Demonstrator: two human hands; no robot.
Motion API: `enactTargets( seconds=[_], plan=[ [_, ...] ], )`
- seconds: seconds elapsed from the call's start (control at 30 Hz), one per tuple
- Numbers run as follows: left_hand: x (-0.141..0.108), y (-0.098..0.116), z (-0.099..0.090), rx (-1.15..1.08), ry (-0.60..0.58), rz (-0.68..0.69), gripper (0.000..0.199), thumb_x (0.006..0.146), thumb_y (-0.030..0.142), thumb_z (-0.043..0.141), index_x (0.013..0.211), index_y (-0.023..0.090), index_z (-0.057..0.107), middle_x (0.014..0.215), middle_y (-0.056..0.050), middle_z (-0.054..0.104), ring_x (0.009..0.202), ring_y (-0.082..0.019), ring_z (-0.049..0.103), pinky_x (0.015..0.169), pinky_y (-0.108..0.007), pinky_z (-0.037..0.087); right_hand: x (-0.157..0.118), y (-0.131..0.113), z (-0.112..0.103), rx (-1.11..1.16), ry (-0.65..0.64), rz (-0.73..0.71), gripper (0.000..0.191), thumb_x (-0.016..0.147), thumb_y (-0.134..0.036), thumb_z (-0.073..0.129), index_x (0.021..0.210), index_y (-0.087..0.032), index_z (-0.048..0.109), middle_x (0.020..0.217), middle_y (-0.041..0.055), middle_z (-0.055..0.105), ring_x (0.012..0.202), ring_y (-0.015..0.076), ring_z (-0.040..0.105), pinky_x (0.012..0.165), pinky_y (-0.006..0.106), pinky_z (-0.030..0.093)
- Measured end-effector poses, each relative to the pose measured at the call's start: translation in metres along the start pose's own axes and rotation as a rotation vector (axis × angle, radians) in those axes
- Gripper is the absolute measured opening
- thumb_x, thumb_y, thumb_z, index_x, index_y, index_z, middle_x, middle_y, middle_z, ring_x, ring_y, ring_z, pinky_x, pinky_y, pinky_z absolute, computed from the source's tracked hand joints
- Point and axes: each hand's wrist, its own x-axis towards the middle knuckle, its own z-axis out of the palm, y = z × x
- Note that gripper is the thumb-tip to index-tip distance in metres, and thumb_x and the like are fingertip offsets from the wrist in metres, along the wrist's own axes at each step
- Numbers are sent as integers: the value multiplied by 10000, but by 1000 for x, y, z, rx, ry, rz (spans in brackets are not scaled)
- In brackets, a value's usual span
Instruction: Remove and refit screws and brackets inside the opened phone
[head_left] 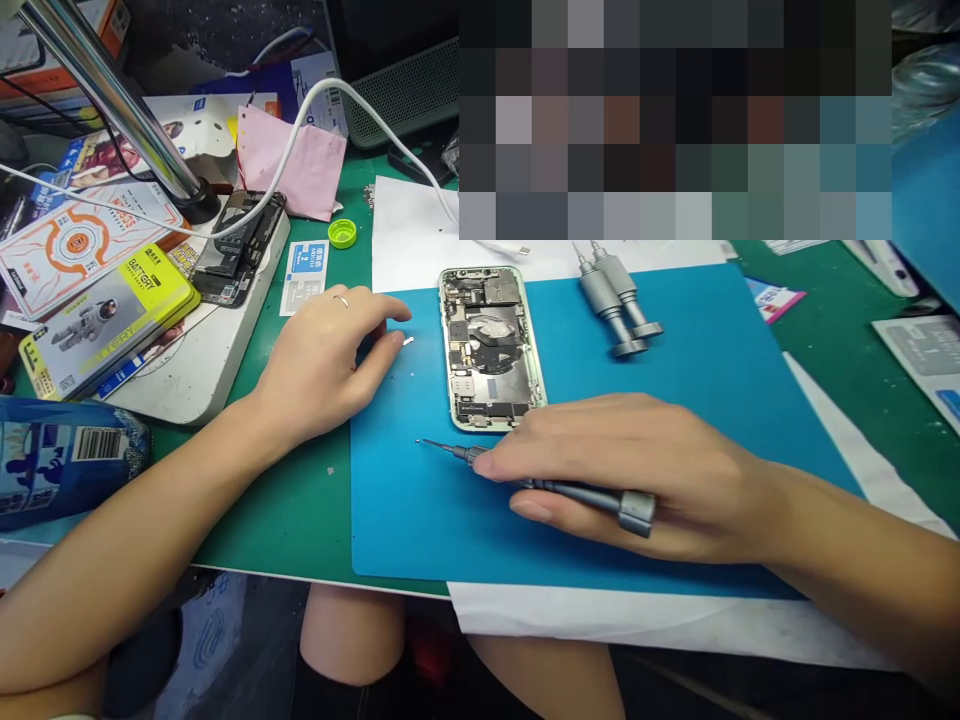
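An opened phone (491, 350) with its inner parts showing lies upright on a blue mat (675, 340). My right hand (637, 470), just below the phone, grips a grey precision screwdriver (574, 490). Its thin tip points left over the mat, and a tiny bit sits at its end, too small to make out. Left of the phone, my left hand (337, 350) is bent with thumb and forefinger close together. A small silvery piece (408, 342) shows at the thumb tip, pinched or touched by it.
Two more grey screwdrivers (619, 300) lie right of the phone. A white cable (360, 95) arches over the back left. At left are a battery box (112, 320), another opened phone (240, 245), a green cap (342, 234), a metal pole (120, 100) and a blue package (67, 460).
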Motion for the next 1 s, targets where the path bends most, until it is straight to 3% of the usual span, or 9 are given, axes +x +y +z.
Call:
enactTargets(
  seconds=[0.13,0.33,0.5,0.63,0.73,0.83,1.0],
  plan=[
    [0,0,0,-3,-6,12,204,987,263,528,1093,170,675,892,-40,695,808,-191,620,815,-339,474,1,1,1,-1,-28,-6,185,986,-199,590,1157,-143,631,833,40,742,714,117,684,642,224,540],
    [0,3,-2,-17,5,29,194,997,267,511,1063,186,675,872,-34,688,807,-192,614,791,-336,467,-1,-2,-1,-4,8,1,216,982,-197,596,1194,-193,635,904,40,779,792,133,741,696,229,592],
    [-4,16,-7,-72,-4,179,235,1014,333,505,1011,183,685,827,-43,680,759,-192,585,735,-350,450,-4,-3,-6,-9,224,116,256,963,-232,617,1205,-291,678,960,13,793,784,153,759,704,235,624],
    [-8,25,-3,-87,-7,259,367,965,494,599,1118,170,680,921,-77,700,774,-198,579,709,-355,450,-3,-3,-10,-32,378,162,260,940,-209,646,1172,-310,704,989,-1,795,812,151,763,715,225,623],
    [-10,30,1,-81,25,310,399,955,496,630,1179,168,664,1018,-102,708,832,-205,587,745,-364,477,0,-3,-10,-40,298,120,206,960,-217,622,1152,-258,686,912,12,784,774,118,741,724,195,604],
    [-10,36,4,-85,56,368,249,972,364,640,1109,159,678,997,-94,719,826,-190,587,735,-353,483,4,-4,-8,-77,206,56,170,983,-235,594,1138,-206,659,822,19,755,732,98,707,711,177,580],
    [-11,42,3,-118,119,415,133,977,300,625,997,184,687,887,-62,724,780,-181,583,699,-351,471,7,-6,-5,-138,217,67,224,993,-325,590,1176,-204,636,867,25,753,779,101,711,755,189,585]
  ],
)
